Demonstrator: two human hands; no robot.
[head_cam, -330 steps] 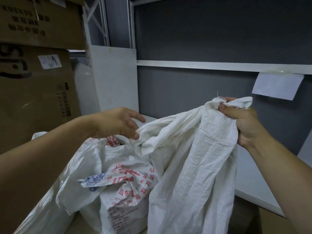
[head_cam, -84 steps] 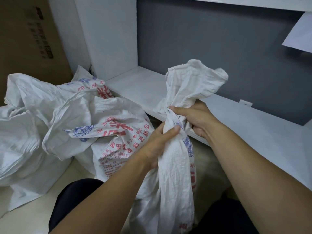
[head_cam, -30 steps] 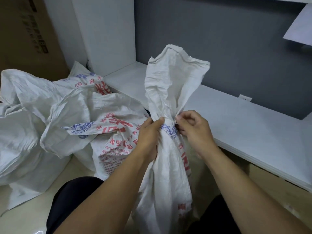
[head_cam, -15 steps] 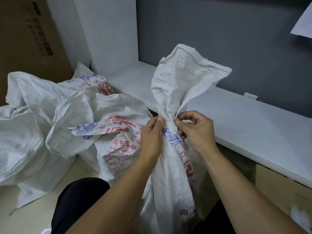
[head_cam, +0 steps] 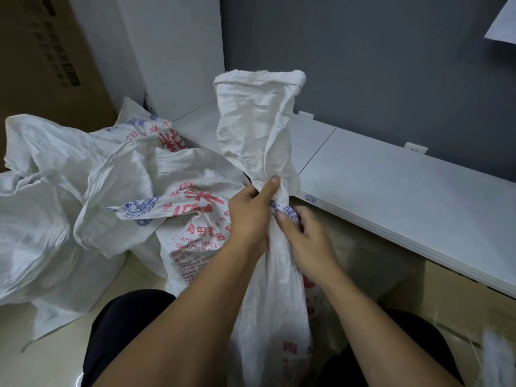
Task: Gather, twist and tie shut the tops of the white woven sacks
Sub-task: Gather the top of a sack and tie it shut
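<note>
At the front edge of the shelf (head_cam: 391,196), white woven sack (head_cam: 275,289) upright, left hand (head_cam: 250,216) now clamped higher round its twisted neck, right hand (head_cam: 307,241) dropped below, seemingly gripping the printed fabric, loose top now narrower

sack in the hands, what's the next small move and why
Probably bend the loose top down and around the pinched part to start a knot. The left hand grips the sack just under the flare and the right hand holds it right below. The top stands free, and no knot or cord shows.
</note>
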